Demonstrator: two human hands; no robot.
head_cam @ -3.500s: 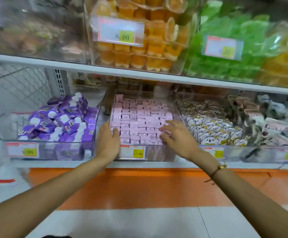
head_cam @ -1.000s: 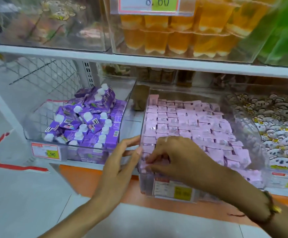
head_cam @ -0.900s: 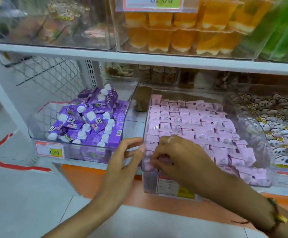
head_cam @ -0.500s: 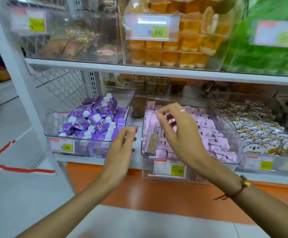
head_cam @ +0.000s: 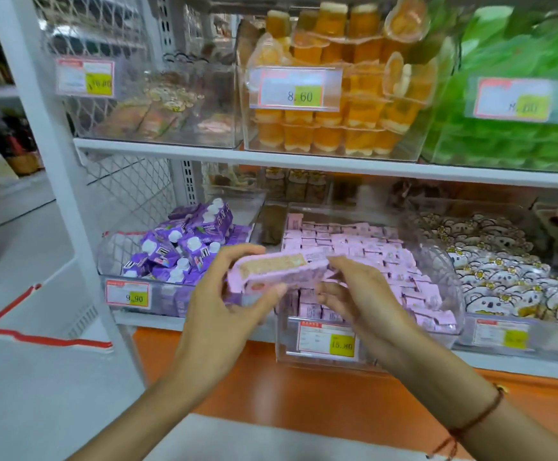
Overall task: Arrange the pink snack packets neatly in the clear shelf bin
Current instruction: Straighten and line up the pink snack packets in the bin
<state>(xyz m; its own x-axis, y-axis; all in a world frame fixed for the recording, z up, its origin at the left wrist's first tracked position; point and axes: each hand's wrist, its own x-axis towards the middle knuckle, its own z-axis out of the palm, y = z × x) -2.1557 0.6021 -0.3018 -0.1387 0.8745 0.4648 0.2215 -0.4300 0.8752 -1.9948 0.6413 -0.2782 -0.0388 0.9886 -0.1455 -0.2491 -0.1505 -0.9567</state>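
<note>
A pink snack packet [head_cam: 276,272] with a biscuit picture on its face is held flat in front of the shelf. My left hand [head_cam: 227,294] grips its left end and my right hand [head_cam: 357,291] pinches its right end. Behind them stands the clear shelf bin [head_cam: 450,284], pulled a little forward of the shelf edge and filled with rows of several pink packets [head_cam: 367,247]. Packets at the bin's right side lie skewed. A price tag reading 15.80 [head_cam: 326,337] hangs on the bin's front.
A clear bin of purple packets [head_cam: 184,251] stands to the left, a bin of koala-print snacks [head_cam: 500,271] to the right. The upper shelf [head_cam: 304,161] carries orange jelly cups [head_cam: 337,94] and green packs [head_cam: 517,94]. A white upright post [head_cam: 61,181] is at left.
My right hand lifted a pink packet out of the bin's front left corner, and my left hand came in to take its other end. The view pulled back and up.
</note>
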